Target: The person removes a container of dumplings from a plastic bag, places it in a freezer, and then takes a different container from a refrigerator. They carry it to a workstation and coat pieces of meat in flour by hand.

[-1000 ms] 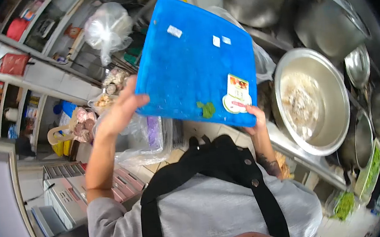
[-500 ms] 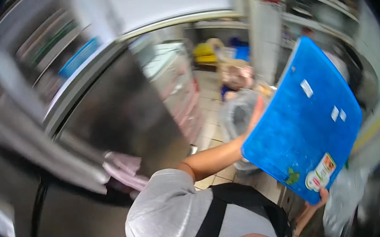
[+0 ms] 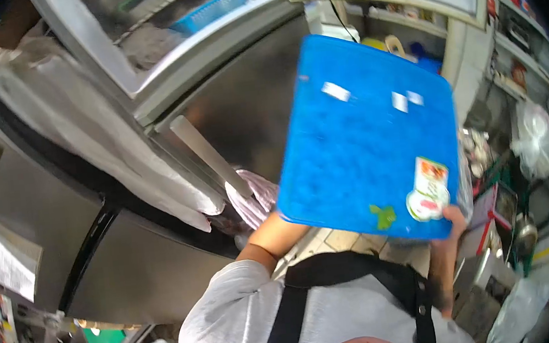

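Observation:
A large blue lid or shallow tray (image 3: 365,142) is held up in front of my chest. It bears small white labels, a green leaf-like piece and a round printed sticker (image 3: 427,195) near its lower right corner. My right hand (image 3: 452,220) grips that corner, with the thumb on the near face. My left forearm goes behind the lower left edge, and the left hand is hidden behind the blue surface.
An open steel fridge (image 3: 234,102) stands to the left, with a blue basket (image 3: 214,10) inside. A pink cloth (image 3: 254,197) hangs at its handle. Shelves (image 3: 531,64) and a plastic bag (image 3: 537,140) are at the right.
The blue piece has shifted left in view and turned more upright, now covering my left hand. The view has swung so that the open fridge shows more fully.

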Demonstrator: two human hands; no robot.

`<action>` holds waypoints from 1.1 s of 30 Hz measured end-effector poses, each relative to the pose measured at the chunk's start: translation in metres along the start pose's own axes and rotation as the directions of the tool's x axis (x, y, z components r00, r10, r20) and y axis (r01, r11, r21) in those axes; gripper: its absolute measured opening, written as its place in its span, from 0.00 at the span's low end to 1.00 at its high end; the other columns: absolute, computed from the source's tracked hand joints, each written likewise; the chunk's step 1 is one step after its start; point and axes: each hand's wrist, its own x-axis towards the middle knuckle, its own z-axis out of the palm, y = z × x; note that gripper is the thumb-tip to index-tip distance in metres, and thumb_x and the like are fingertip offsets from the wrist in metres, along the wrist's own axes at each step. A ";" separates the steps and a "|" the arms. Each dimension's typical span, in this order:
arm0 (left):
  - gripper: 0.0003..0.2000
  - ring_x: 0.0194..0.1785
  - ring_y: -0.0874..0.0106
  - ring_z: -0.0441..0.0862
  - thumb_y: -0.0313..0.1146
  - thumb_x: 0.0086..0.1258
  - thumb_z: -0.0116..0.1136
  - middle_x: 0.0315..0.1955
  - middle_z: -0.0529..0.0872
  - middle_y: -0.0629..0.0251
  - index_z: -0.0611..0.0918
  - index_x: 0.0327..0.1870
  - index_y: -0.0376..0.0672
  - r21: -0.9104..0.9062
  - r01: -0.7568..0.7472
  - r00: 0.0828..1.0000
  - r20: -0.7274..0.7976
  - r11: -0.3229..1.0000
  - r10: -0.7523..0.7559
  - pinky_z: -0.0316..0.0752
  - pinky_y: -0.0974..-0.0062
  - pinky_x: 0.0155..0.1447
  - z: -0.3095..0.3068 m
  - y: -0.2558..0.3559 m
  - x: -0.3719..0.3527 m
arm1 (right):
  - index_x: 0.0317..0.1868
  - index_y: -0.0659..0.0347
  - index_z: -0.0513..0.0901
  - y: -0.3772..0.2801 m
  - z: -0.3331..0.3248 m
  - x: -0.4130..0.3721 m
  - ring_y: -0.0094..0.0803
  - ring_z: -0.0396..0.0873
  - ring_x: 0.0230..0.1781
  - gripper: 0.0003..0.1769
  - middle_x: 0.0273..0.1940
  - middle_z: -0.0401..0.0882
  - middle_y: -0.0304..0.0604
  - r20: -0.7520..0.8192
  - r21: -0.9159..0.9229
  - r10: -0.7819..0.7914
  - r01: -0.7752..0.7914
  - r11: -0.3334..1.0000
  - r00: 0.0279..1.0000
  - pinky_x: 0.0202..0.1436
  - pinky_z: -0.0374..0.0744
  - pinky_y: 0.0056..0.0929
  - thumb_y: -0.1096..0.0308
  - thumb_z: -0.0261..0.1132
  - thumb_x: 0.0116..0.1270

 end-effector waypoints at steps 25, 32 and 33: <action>0.39 0.70 0.56 0.66 0.63 0.68 0.44 0.69 0.66 0.55 0.60 0.72 0.42 0.405 -0.853 0.225 -0.283 0.328 0.933 0.58 0.55 0.74 0.043 0.199 0.069 | 0.67 0.62 0.67 -0.121 0.270 0.092 0.47 0.59 0.73 0.44 0.69 0.63 0.53 0.800 -0.308 -0.599 0.833 -0.459 -0.034 0.75 0.57 0.49 0.54 0.75 0.53; 0.39 0.69 0.55 0.66 0.65 0.68 0.41 0.69 0.66 0.55 0.61 0.72 0.43 0.723 -0.559 -0.459 0.138 -0.405 0.878 0.59 0.54 0.74 0.090 0.292 0.119 | 0.53 0.51 0.76 -0.108 0.332 0.207 0.36 0.74 0.51 0.26 0.51 0.77 0.37 0.486 -0.307 -0.795 0.780 -0.545 -0.364 0.59 0.64 0.41 0.59 0.73 0.55; 0.39 0.69 0.55 0.67 0.66 0.68 0.41 0.69 0.66 0.55 0.61 0.71 0.43 0.739 -0.471 -0.507 0.220 -0.482 0.833 0.59 0.54 0.74 0.093 0.307 0.125 | 0.52 0.52 0.75 -0.110 0.339 0.224 0.36 0.74 0.49 0.25 0.50 0.77 0.36 0.436 -0.278 -0.819 0.809 -0.518 -0.374 0.56 0.65 0.41 0.59 0.73 0.55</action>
